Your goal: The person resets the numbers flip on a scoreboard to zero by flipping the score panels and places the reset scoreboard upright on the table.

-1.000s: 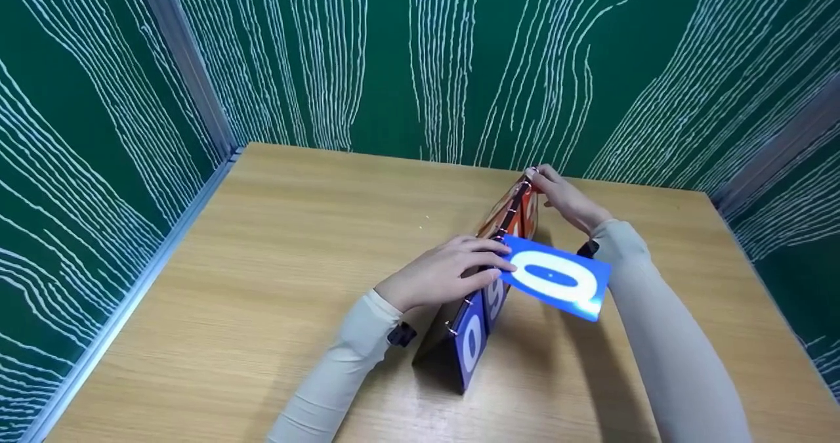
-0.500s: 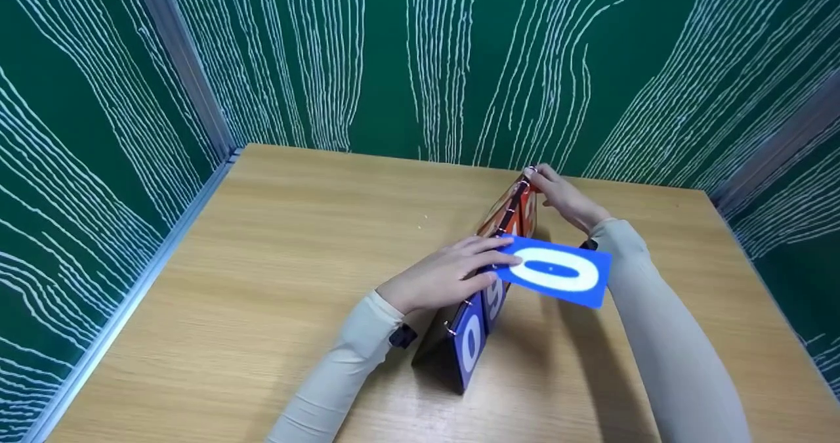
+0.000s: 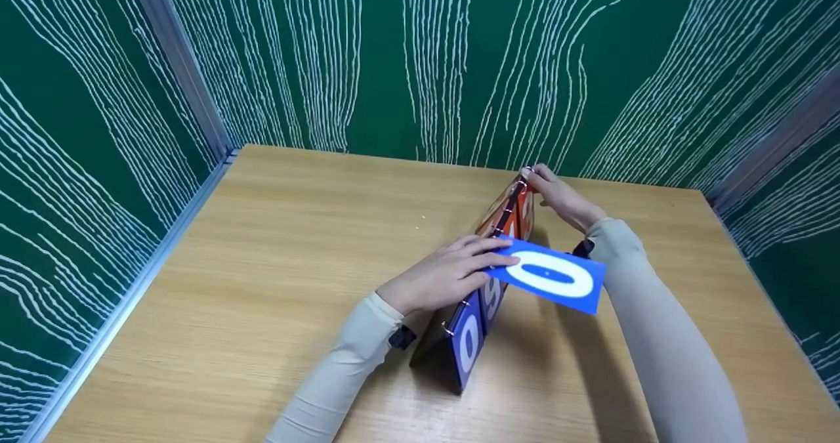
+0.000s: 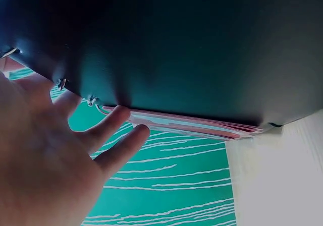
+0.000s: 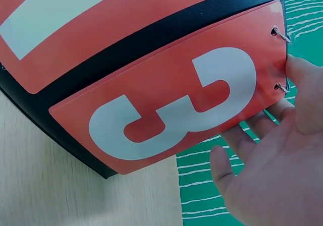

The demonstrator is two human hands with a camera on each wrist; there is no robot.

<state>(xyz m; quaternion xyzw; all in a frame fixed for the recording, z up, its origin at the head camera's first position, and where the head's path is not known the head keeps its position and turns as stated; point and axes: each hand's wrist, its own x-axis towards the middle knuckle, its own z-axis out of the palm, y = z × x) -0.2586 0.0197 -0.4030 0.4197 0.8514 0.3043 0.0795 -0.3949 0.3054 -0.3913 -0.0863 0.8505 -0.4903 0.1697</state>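
Left hand, fingers outstretched, touches the blue card; right hand grips the scoreboard at its far end.

The left hand rests its fingers on a blue card marked 0, which juts sideways from the ringed top edge of a tent-shaped flip scoreboard. The right hand holds the scoreboard's far end. Green walls with wavy white lines rise around the wooden surface.
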